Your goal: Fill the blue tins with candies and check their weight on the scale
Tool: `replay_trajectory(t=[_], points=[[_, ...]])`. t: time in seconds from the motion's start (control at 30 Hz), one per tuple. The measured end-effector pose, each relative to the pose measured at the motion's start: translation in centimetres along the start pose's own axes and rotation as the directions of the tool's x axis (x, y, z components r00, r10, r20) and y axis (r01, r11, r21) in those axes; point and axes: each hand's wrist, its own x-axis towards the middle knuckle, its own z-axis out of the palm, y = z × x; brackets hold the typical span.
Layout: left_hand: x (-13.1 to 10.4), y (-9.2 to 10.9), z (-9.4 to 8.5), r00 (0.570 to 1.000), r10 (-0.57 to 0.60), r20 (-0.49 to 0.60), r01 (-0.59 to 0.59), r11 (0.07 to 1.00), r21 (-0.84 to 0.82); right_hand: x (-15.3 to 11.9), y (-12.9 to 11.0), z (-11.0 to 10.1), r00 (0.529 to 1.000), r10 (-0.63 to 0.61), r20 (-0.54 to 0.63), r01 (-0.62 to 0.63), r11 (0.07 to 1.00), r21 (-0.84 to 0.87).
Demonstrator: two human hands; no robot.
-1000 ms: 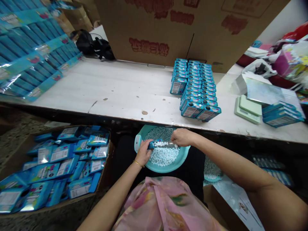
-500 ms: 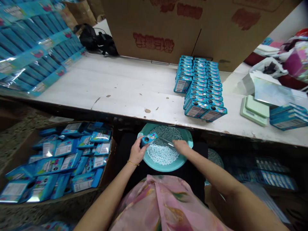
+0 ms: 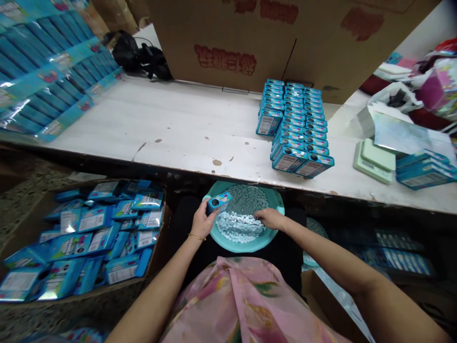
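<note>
My left hand (image 3: 203, 220) is closed around a small blue cardboard box (image 3: 219, 202) with a round dark hole in its top face, tilted over the left rim of a turquoise basin (image 3: 279, 208). Small white and pale blue candy-like pellets (image 3: 241, 233) lie in the basin. Over its right half, my right hand (image 3: 270, 218) is closed, fingertips pinched just at the pellets. A slim grey metal scoop showed in this hand earlier; now its far part is hard to make out against the pellets.
Rows of upright blue boxes (image 3: 298, 128) stand on the white table (image 3: 185, 128), with a pale green scale (image 3: 374, 159) to their right. A carton (image 3: 157, 238) full of blue boxes sits at left. A large cardboard box (image 3: 228, 43) rises behind the table.
My right hand has brought the scoop away from the blue box and down into the pellets. My left hand keeps the box over the basin's left side. The view has shifted slightly.
</note>
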Motion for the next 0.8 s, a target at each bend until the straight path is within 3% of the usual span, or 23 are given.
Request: replay_trajectory(t=[0.13,0.3,0.63,0.8], points=[[0.1,0.3,0.8,0.999,0.016,0.031,-0.017,0.999,0.033,-2.7,-0.8,-4.7,0.991,-0.079,-0.105,0.093,0.986,0.137],[-0.2,0.7,2.0,0.991,0.092,0.096,-0.099,0.993,0.065,-3.8,-2.9,-8.8,0.983,-0.116,-0.145,0.131,0.986,0.103],[-0.5,0.2,2.8,0.97,0.187,0.152,-0.206,0.972,0.117,-3.2,-7.2,-10.7,0.998,-0.031,-0.059,0.017,0.977,-0.213],[-0.6,0.0,2.6,0.982,0.134,0.131,-0.142,0.988,0.053,-5.4,-5.9,-10.9,0.995,0.003,-0.1,-0.018,0.988,-0.155]])
